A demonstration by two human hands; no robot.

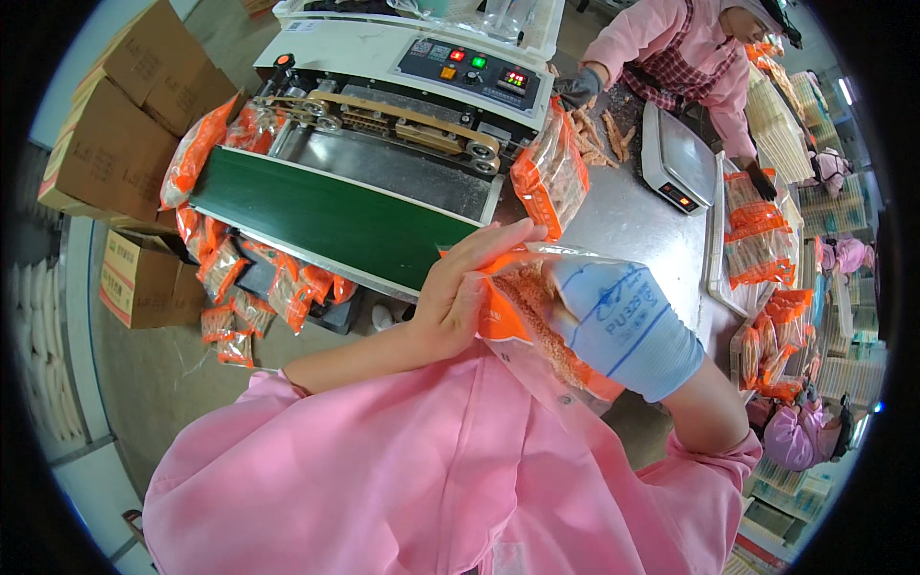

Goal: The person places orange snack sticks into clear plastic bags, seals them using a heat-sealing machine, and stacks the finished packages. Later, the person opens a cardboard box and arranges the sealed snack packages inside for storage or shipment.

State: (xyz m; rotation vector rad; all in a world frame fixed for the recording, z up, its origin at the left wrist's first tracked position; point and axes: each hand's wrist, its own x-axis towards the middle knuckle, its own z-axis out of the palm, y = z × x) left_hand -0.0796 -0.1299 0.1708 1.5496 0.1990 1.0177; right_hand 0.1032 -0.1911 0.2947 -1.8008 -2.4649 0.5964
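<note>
A clear and orange plastic bag (532, 316) of breaded food pieces is held up before my chest. My left hand (456, 295), bare, lies flat against the bag's left side with its fingers stretched towards the upper right. My right hand (611, 316), in a light blue knitted glove, lies over the bag's right side; its fingertips are partly hidden, so its hold is unclear. Just beyond my hands, a filled orange bag (552, 172) stands at the right end of a band sealing machine (431, 72), whose green conveyor belt (323, 212) runs to the left.
A co-worker's gloved hand (577, 88) is near the standing bag. Loose breaded pieces (593, 136) lie beside a digital scale (679, 154). Filled bags sit in a white tray (719, 244) at right. Cardboard boxes (118, 136) stand at left, and several bags lie below the belt.
</note>
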